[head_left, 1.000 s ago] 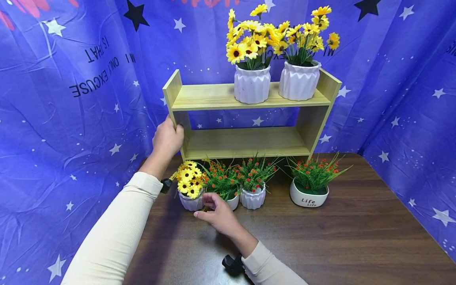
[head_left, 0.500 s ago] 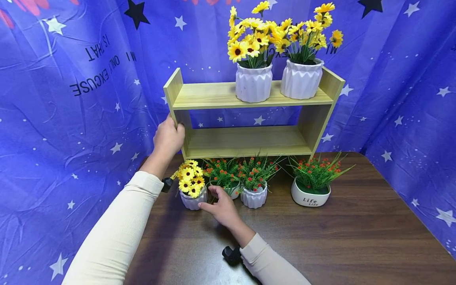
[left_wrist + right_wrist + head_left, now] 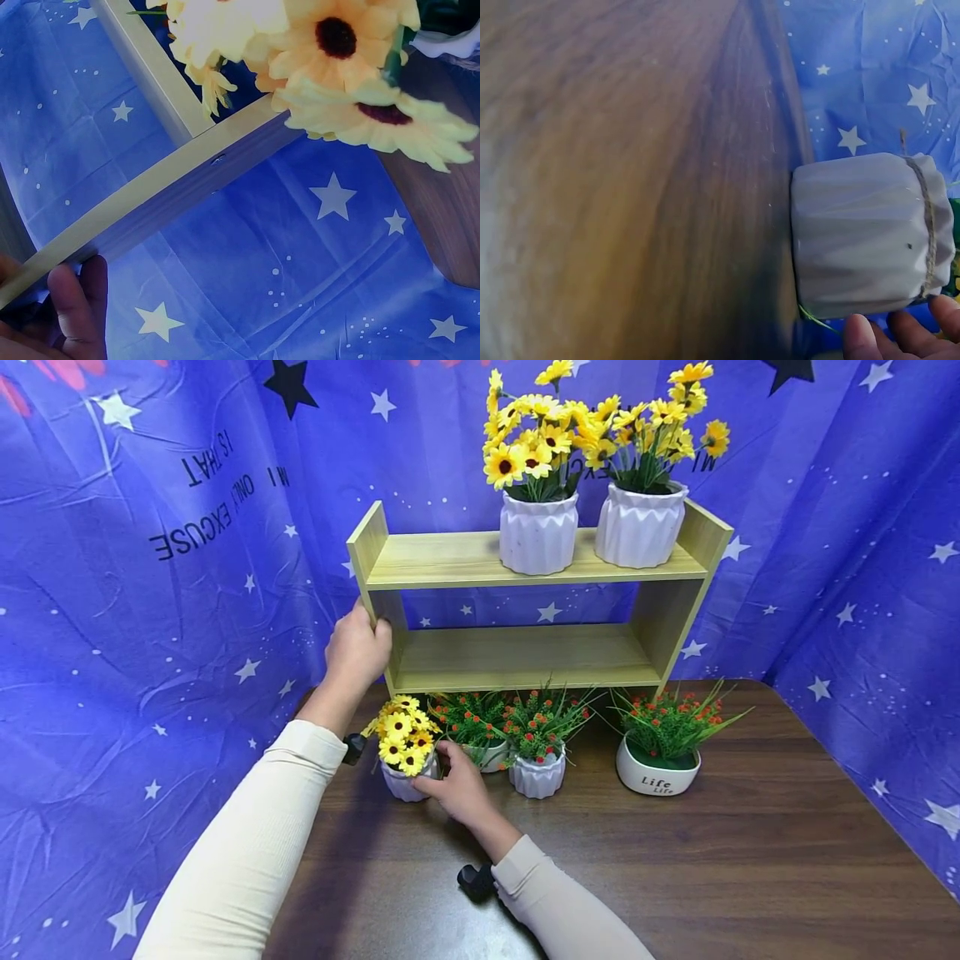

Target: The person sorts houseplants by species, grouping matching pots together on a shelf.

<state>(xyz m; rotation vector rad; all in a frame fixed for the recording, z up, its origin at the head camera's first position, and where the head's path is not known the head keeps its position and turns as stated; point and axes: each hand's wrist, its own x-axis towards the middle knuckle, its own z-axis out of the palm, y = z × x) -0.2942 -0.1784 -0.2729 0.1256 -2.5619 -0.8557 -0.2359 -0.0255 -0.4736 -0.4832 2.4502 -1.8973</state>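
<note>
My left hand [image 3: 358, 647] grips the left side panel of a light wooden shelf [image 3: 525, 657]. In the left wrist view its fingers [image 3: 73, 304] bend around the panel's edge. My right hand [image 3: 461, 787] is at the right side of a white ribbed flowerpot [image 3: 402, 785] with yellow daisies [image 3: 405, 735]. Its thumb is by the pot's front and its index finger near the rim, not closed around it. In the right wrist view, twine circles the neck of the pot [image 3: 862, 232], and the fingertips [image 3: 861, 334] lie right beside its wall.
Two white pots of yellow flowers [image 3: 538, 535] stand on the upper board. Along the shelf's foot are a ribbed pot with red blooms [image 3: 537, 774], a partly hidden white planter [image 3: 491, 756] and an oval "Life" planter [image 3: 657, 772]. A blue starry curtain surrounds the wooden table [image 3: 675, 877].
My right hand has moved up and closer against the daisy pot. My left hand keeps its grip on the shelf. The scene has shifted slightly right in the head view.
</note>
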